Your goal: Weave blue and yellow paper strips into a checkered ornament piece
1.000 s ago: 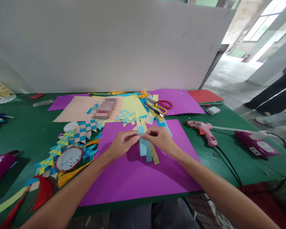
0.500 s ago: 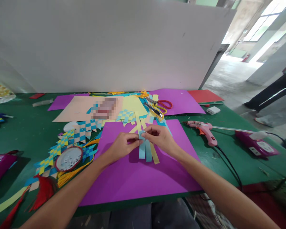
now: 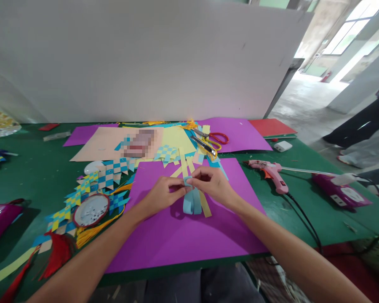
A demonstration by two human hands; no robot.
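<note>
Between my two hands is a small bundle of paper strips, light blue [image 3: 188, 204] and pale yellow [image 3: 205, 204], crossing one another above a purple sheet [image 3: 189, 242]. My left hand [image 3: 166, 193] pinches the crossing from the left, thumb and forefinger together. From the right, my right hand [image 3: 211, 185] grips the same spot, its thumb over the blue paper. The front blue strip curves in a loop below my fingers. Yellow strip ends point away from me past the fingertips. My fingers partly hide the crossing.
Behind the hands lie scissors [image 3: 219, 138] and a box cutter [image 3: 205, 147]. A pink glue gun [image 3: 273, 172] with its cord rests at right. Woven paper fish [image 3: 109, 174], a round white dish [image 3: 91, 210] and a red tassel [image 3: 58, 250] are at left. A white panel [image 3: 145, 63] stands behind.
The front blue strip, flat and straight before, now bends into a loop. My hands stay nearly in place, still pinching the crossing.
</note>
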